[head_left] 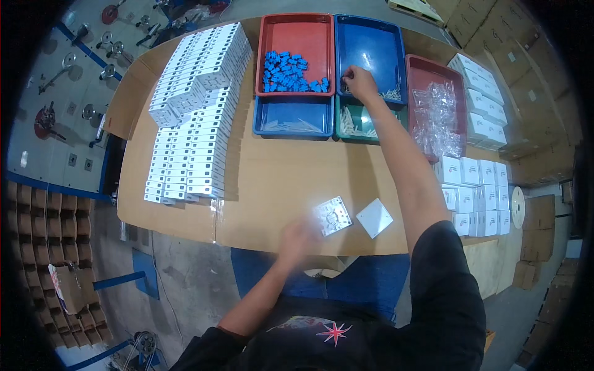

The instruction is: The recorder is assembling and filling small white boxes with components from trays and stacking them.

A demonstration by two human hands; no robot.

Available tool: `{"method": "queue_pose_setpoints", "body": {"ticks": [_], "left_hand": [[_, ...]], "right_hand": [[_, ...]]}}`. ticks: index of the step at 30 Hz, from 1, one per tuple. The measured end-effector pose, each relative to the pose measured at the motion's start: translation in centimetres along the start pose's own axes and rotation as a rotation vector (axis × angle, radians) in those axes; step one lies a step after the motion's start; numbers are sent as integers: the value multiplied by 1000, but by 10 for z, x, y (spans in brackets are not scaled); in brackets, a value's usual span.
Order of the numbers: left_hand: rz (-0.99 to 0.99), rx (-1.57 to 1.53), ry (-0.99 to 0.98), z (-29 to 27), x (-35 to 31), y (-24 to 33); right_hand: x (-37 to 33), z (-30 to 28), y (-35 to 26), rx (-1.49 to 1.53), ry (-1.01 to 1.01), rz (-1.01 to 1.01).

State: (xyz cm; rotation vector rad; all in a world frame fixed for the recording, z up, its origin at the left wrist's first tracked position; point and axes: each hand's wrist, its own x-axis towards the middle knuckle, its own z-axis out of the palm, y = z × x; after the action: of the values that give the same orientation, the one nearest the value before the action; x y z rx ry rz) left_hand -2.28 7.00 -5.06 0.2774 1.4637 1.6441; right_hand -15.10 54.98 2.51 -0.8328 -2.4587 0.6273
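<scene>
My right hand (pixel 361 83) is in the front left part of the upper blue tray (pixel 371 38), its fingers drawn together. Whatever they pinch, if anything, is too small to make out. Small pale pieces (pixel 392 93) lie along that tray's front edge. Near the table's front edge, my left hand (pixel 298 238) is smeared by motion, beside a white square plate (pixel 334 216) with a detailed, recessed face. Whether it touches this plate I cannot tell. Just right of it lies a smooth white square plate (pixel 374 218), turned cornerwise.
Stacked white box-shaped units (pixel 198 136) fill the table's left. A red tray (pixel 297 34) holds blue pieces (pixel 284 71); a lower blue tray (pixel 292 111) holds thin pale strips; a green tray (pixel 357 133) holds whitish pieces. Clear bags (pixel 440 111) and white boxes (pixel 479 191) are at right.
</scene>
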Motion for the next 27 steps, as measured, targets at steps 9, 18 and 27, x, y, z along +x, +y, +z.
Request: {"method": "queue_pose_setpoints", "body": {"ticks": [9,18,27], "left_hand": [[33,6,-1,-10,-1,-14],[11,31,-2,-2,1,-10],[107,-7,-83,13,-6,19]], "right_hand": [[-119,-35,-51,345,167,-14],[-332,-40,-97,854,-13,304],[-377,-39,-134,846,-201,300]]}}
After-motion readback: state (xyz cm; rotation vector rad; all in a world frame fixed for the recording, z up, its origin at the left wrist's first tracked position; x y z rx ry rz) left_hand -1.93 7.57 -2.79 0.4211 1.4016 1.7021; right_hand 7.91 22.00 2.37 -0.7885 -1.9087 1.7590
